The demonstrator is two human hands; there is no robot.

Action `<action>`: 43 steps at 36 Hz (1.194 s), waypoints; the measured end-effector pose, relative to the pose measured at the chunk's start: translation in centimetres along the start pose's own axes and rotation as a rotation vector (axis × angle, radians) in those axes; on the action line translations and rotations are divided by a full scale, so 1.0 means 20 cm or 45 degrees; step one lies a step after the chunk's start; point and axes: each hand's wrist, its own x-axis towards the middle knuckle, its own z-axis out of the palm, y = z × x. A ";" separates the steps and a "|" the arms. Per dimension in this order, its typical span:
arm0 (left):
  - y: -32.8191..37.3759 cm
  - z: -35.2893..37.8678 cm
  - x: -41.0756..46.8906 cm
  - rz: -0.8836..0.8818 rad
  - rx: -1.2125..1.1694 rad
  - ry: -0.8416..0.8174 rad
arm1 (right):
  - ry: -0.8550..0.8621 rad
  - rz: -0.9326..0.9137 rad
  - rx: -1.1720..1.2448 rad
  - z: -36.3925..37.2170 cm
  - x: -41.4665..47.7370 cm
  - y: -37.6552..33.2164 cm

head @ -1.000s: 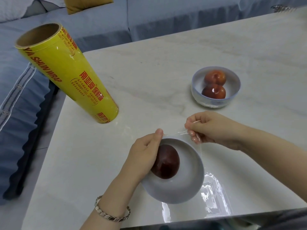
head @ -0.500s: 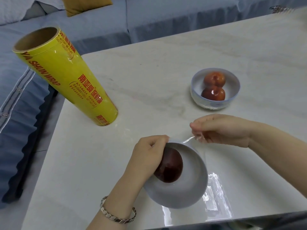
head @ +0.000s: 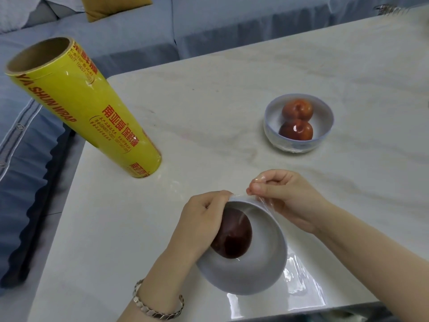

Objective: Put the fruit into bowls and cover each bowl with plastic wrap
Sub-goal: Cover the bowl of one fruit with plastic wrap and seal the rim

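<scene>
**Single head-worn view**

One view is taken from above the near bowl [head: 264, 259], on the wearer's side, directed forward and downward. That bowl is seen at close range. The wrap roll [head: 92, 112] is framed beyond it to the left, the second bowl [head: 274, 112] beyond it to the right.

On the yellow plastic wrap roll [head: 92, 117], far left: "YA SHUN WRAP" in red capitals. Red Chinese characters sit beside it. Fine print illegible.

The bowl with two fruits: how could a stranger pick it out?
Start at the pale marble table, right of the standing yellow wrap roll. The bowl sits alone toward the far side. It holds two reddish fruits and nobody touches it; the nearer bowl holds one.
</scene>
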 end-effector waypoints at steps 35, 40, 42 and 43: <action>-0.03 0.00 -0.03 -0.032 -0.067 0.103 | 0.142 -0.334 -0.909 0.00 -0.17 -0.06; -0.01 0.01 -0.04 -0.027 -0.033 0.158 | -0.031 -0.217 -1.184 0.02 -0.18 0.07; -0.02 0.00 -0.04 -0.041 -0.015 0.190 | -0.046 -0.168 -1.127 0.02 -0.16 0.08; -0.02 0.00 -0.04 -0.052 -0.013 0.194 | -0.071 -0.135 -1.100 0.02 -0.15 0.07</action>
